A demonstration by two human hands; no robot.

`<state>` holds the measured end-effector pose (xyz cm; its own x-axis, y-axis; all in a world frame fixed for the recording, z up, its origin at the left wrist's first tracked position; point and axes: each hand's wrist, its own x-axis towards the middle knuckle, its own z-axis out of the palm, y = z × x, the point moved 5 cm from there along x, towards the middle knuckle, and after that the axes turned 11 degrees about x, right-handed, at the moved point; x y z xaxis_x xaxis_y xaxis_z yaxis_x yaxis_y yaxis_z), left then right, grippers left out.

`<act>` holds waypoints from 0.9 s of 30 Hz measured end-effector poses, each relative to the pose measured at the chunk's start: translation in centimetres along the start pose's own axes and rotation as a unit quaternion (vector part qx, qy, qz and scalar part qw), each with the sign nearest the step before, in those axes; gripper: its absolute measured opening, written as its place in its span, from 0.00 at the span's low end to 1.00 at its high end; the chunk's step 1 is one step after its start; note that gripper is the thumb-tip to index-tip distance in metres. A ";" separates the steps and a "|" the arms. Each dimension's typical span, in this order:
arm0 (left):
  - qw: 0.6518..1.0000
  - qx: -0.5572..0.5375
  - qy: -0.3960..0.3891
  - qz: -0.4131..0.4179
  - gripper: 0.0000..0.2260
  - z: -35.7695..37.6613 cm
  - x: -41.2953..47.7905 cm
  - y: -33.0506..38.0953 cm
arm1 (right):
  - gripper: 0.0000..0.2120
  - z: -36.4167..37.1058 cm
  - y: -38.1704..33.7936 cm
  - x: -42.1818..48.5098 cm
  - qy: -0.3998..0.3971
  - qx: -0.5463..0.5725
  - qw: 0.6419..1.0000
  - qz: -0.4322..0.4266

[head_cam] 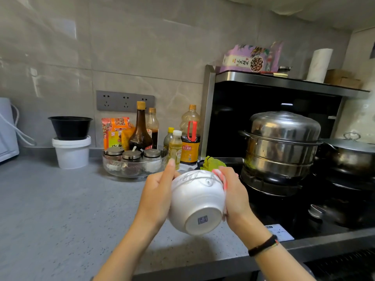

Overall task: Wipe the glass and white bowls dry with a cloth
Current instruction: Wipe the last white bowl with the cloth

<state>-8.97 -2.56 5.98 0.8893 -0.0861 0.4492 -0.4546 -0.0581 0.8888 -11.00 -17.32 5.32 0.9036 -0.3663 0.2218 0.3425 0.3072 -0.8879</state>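
Observation:
A white bowl (pixel 196 201) is held up over the counter, tipped so its base with a small blue mark faces me. My left hand (pixel 157 191) grips its left side, thumb lying up along the rim. My right hand (pixel 233 191) is on the right side and presses a cloth (pixel 213 164), green with a pink edge, against the rim; most of the cloth is hidden behind the bowl. A glass bowl (pixel 109 169) stands on the counter behind, holding three lidded spice jars.
Bottles of sauce and oil (pixel 189 136) and snack bags stand at the wall. A white tub (pixel 72 152) carries a black bowl (pixel 70 126) at left. On the stove at right sit a steel steamer pot (pixel 282 142) and a wok (pixel 351 153).

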 end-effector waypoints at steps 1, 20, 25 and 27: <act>1.000 0.015 -0.004 0.010 0.29 0.1 0.1 0.0 | 0.24 0.5 -0.2 0.0 -0.021 -0.029 0.999 -0.014; 0.987 0.017 0.157 0.001 0.30 -0.7 -0.8 -1.7 | 0.24 2.9 1.2 -0.9 -0.121 -0.226 0.943 -0.211; 0.984 0.066 0.160 0.043 0.26 -0.4 -0.6 -1.9 | 0.26 6.0 1.9 -4.4 -0.133 -0.464 0.785 -0.388; 0.987 0.053 0.147 0.037 0.29 -0.1 -0.8 -2.0 | 0.24 5.7 1.5 -4.0 -0.134 -0.439 0.791 -0.406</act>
<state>-8.75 -2.23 3.82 0.8221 0.1981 0.5337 -0.5082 -0.1672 0.8449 -12.65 -10.37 5.45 0.5402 0.1044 0.8350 0.6332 -0.7040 -0.3216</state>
